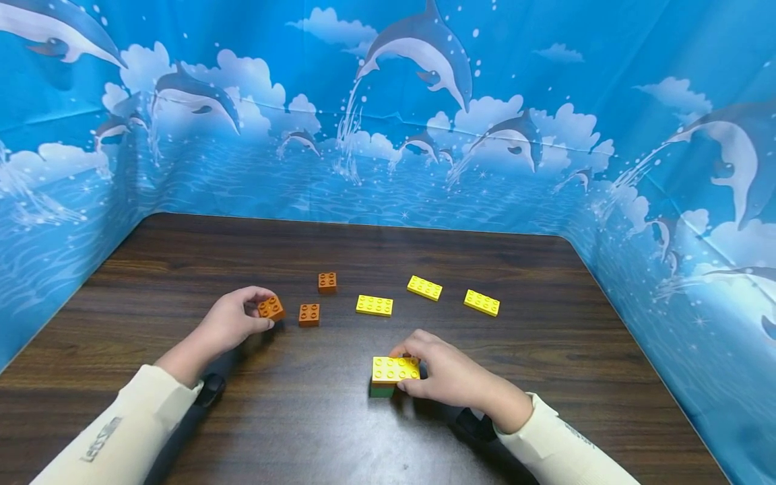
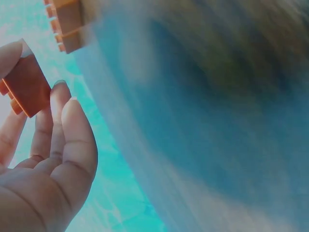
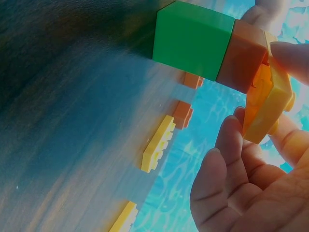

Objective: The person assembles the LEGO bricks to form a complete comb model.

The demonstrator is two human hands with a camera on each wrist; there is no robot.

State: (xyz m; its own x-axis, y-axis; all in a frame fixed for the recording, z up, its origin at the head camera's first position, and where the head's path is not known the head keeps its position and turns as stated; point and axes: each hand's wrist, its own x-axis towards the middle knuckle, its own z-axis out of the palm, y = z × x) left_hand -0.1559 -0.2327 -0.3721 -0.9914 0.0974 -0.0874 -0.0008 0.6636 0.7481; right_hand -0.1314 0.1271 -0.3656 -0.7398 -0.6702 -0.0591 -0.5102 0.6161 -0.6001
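Note:
On the left side of the table, my left hand point(image 1: 233, 322) pinches a brown-orange toy brick point(image 1: 271, 308) between thumb and fingertips, its studs facing up. In the left wrist view that brick point(image 2: 26, 87) shows its plain side. At the front middle, my right hand point(image 1: 445, 370) grips a yellow eight-stud brick point(image 1: 395, 370) from its right end, thumb on the near side. This yellow brick tops a small stack. In the right wrist view, a green block point(image 3: 193, 41) forms the base, a brown brick point(image 3: 244, 55) sits in between, and the yellow brick point(image 3: 270, 106) overhangs to one side.
Two more brown-orange bricks, a far one point(image 1: 327, 283) and a nearer one point(image 1: 309, 315), lie right of my left hand. Three yellow bricks point(image 1: 374, 305) are spread across the middle of the dark wooden table point(image 1: 273, 417). A blue dolphin-print curtain point(image 1: 388, 182) borders it.

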